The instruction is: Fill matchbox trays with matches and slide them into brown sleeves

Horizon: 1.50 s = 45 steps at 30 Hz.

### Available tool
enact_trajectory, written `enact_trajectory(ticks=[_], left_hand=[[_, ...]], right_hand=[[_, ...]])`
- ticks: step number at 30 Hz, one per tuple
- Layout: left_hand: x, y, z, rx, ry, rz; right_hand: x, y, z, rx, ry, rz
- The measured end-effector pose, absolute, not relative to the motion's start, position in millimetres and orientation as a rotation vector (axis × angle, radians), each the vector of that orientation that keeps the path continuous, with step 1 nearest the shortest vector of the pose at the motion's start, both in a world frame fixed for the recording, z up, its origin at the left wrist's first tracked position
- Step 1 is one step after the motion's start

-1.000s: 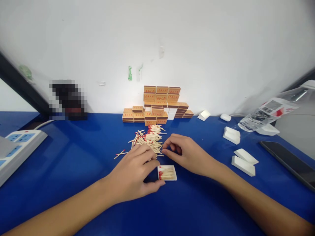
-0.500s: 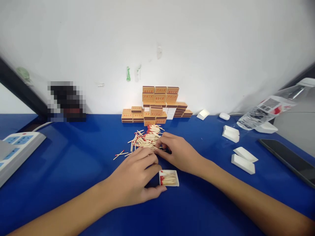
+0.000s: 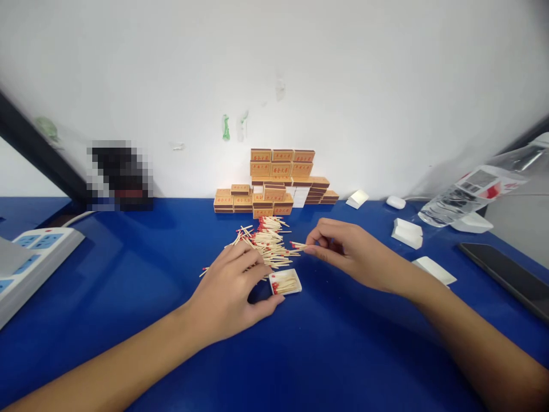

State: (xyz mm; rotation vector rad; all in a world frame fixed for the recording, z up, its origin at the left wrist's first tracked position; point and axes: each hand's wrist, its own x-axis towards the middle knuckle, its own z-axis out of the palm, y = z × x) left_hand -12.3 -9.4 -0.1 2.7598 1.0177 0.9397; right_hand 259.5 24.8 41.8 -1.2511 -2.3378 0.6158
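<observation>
Several red-tipped matches (image 3: 297,246) are pinched between the thumb and fingers of my right hand (image 3: 351,252), to the right of a loose pile of matches (image 3: 270,243). My left hand (image 3: 234,286) is spread beside a small white tray (image 3: 286,292), thumb at its front left edge and forefinger near its back left corner. Matches lie in the tray with their red heads to the left. Part of the pile is hidden behind my left fingers. Stacked orange matchboxes (image 3: 281,170) stand behind the pile against the wall.
At the right lie white paper trays (image 3: 407,233), a small white case (image 3: 396,202), a tilted plastic bottle (image 3: 463,191) and a black phone (image 3: 506,274). A power strip (image 3: 47,257) lies at the left. The wall (image 3: 171,86) bounds the back.
My right hand has moved right, away from the pile, with matches now visible in its pinch. The white tray has shifted back toward the pile, my left hand staying beside it.
</observation>
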Motion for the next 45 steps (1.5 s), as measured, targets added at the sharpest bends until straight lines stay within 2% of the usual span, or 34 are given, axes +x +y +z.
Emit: enact_trajectory(ticks=[4,13,36,45], left_hand=[[-12,-9,0,2.749,1.036,0.935],[-12,-11,0,2.76,1.001,0.923],[-12,-10,0,2.763,0.988,0.924],[-13,-11,-1,2.787,0.944,0.927]], right_hand=[[249,10,44,-1.146,-2.414,0.751],[237,1,29,-1.089,-2.563,0.658],[241,2,35,-1.124,-2.529,0.78],[230,35,14,-1.196,-2.405,0.415]])
